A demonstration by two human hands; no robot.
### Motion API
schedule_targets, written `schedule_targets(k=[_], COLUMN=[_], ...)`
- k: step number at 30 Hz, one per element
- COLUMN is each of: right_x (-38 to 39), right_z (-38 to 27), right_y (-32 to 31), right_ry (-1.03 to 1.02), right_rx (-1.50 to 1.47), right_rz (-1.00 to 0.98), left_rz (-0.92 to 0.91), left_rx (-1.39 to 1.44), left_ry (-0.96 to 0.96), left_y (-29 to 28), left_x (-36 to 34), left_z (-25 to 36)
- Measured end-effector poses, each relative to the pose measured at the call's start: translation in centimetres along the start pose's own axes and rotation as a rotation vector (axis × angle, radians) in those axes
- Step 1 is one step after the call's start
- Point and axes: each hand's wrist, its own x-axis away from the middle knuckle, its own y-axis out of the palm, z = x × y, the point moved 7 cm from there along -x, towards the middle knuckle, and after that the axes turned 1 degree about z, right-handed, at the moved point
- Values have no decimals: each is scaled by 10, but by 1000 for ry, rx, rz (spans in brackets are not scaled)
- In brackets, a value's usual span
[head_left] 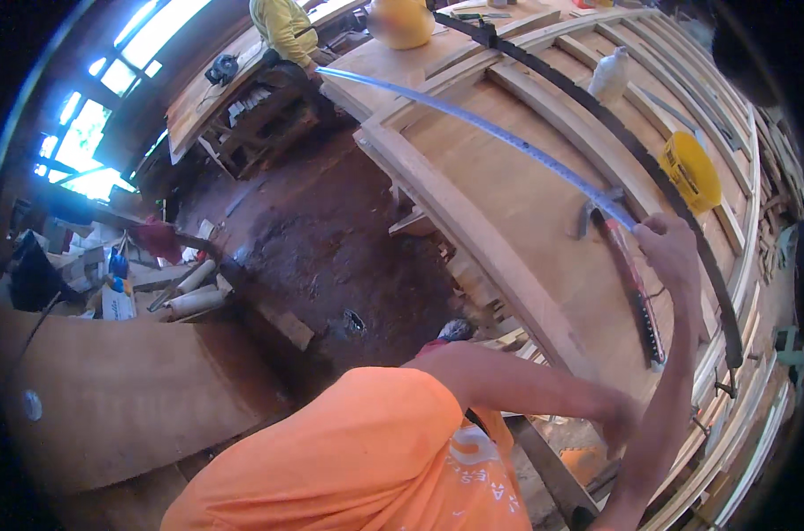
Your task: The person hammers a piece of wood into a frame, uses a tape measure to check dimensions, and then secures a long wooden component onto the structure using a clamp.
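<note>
The tape [528,148] spans the frame [477,234], running from a co-worker's hand [313,68] beyond the frame's left edge to the right hand [668,243] above the frame. It is probably light, thin and springy, apt to buckle or twist; a pinch on its flat faces near 1 end should suit. The right forearm [674,372] rises over the frame's near side, fingers curled closed on the tape's end. The left hand [623,427], beside the frame's near edge, is partly hidden; its opening and any hold cannot be told.

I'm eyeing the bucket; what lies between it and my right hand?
In the head view, the dark bar runs between your right hand and the bucket.
</note>
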Motion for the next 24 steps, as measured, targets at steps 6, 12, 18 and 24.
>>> schedule_targets(k=[6,12,18,24], right_x=[-21,-14,-17,-28], right_z=[-9,-19,-36,-27], right_y=[39,49,56,65], right_ry=[-34,140,-125,-75], right_rx=[-143,-96,-50,-69], right_rz=[-116,-145,-172,-142], left_rz=[-130,-78,-58,-51], left_rx=[-79,-91,-97,-107], left_ry=[43,-9,-24,-26], left_y=[17,-10,-19,-23], left_x=[-5,4,5,5], left_z=[0,12,23,29])
